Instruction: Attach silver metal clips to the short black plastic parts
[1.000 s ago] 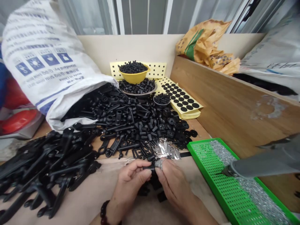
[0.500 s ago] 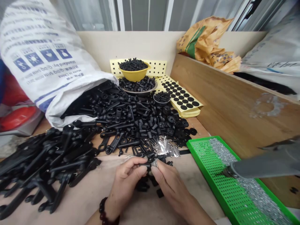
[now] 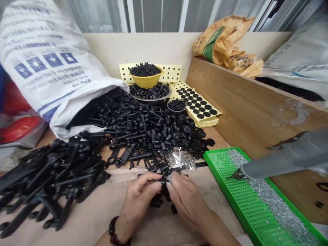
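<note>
Both hands are held together low over the surface [image 3: 102, 218], wrists angled inward. The left hand [image 3: 142, 194] is curled, its fingers [image 3: 150, 177] pinched shut on a small black part [image 3: 161, 181]. The right hand [image 3: 186, 200] is closed on a silver piece [image 3: 171, 177], pressed against that part. Just beyond the fingers a black pile [image 3: 143, 133] is heaped, and a green tray [image 3: 230, 198] is seen to their right.
</note>
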